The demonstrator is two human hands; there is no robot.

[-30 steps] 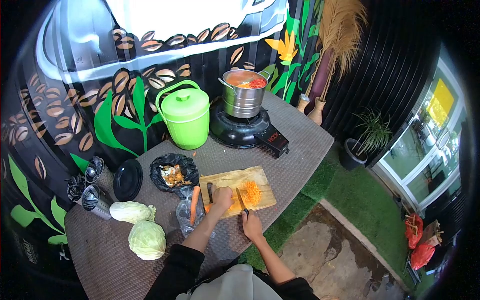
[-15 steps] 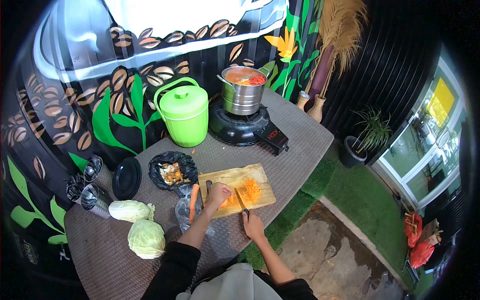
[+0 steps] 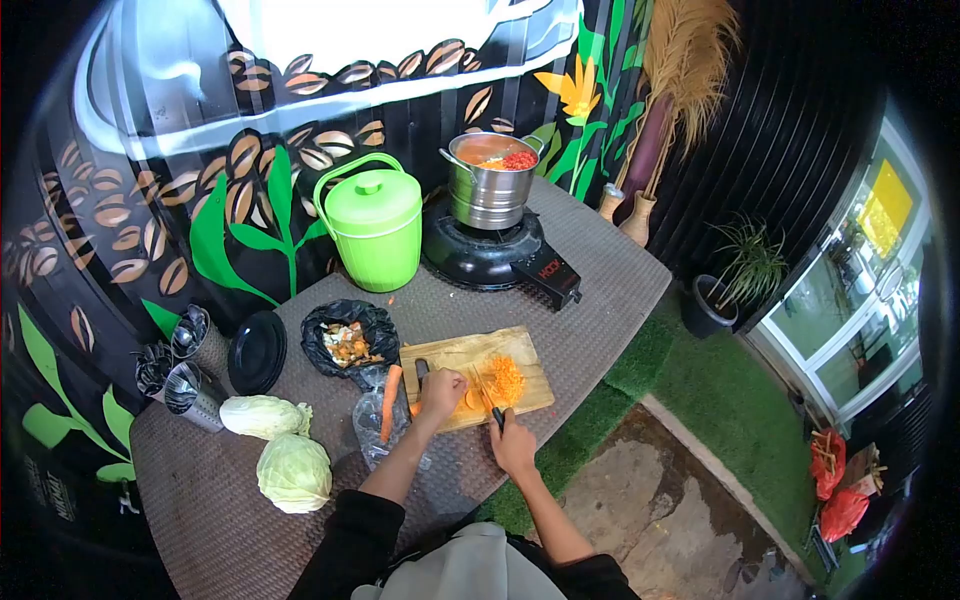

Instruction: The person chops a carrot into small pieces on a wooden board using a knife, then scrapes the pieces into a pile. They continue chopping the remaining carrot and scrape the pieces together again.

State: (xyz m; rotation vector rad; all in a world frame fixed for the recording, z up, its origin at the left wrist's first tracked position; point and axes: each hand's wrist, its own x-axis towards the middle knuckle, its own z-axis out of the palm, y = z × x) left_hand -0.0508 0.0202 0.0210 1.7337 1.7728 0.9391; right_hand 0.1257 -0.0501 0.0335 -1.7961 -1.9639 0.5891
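Observation:
My right hand (image 3: 514, 444) is wrapped round the dark handle of a knife (image 3: 487, 397), its blade over the wooden cutting board (image 3: 460, 350). Beside the blade, my left hand (image 3: 442, 393) has its fingers bent together over orange carrot pieces (image 3: 470, 399); what they grip is too small to tell. A pile of finely cut carrot (image 3: 504, 381) lies on the board's right part. Another dark handle (image 3: 422, 370) shows at the board's left, partly behind my left hand. A whole carrot (image 3: 390, 400) rests on a clear plastic bag (image 3: 369, 420) left of the board.
Behind the board stand a green lidded bucket (image 3: 373, 230) and a steel pot (image 3: 490, 185) on a black stove (image 3: 480, 255). A black bag of peelings (image 3: 349, 335), two cabbages (image 3: 293, 473), a black plate (image 3: 257, 352) and metal utensil holders (image 3: 195, 398) are on the left.
The view has shifted slightly. The knife has turned a little, and my right hand is slightly higher and nearer the cut carrot. My left hand remains over the carrot pieces.

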